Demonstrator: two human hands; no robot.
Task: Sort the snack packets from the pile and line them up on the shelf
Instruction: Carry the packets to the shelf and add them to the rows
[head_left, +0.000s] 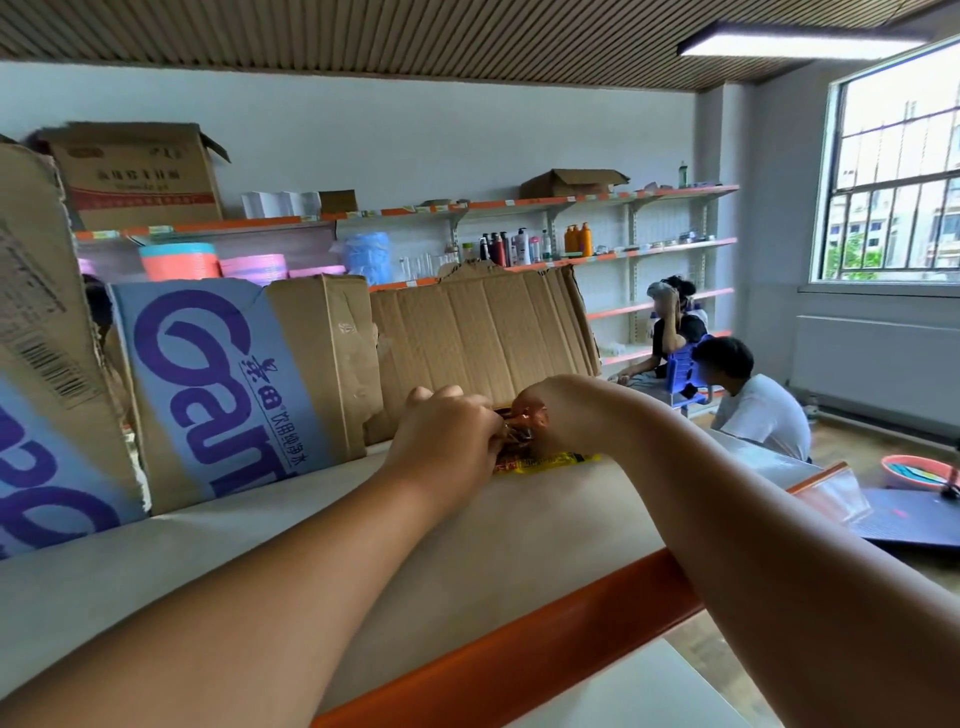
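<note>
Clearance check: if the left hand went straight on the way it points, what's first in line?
Past the snack packets it grips, the left hand would probably meet the flattened cardboard standing behind; depth unclear.

The pale shelf (467, 545) has an orange front edge (519, 660). A blue-printed cardboard box (234, 384) and a plain cardboard sheet (483, 332) stand along its back, with snack packets (550, 461) lying before them.

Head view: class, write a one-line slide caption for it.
Left hand and right hand grip snack packets on a shelf, before cardboard boxes.
</note>
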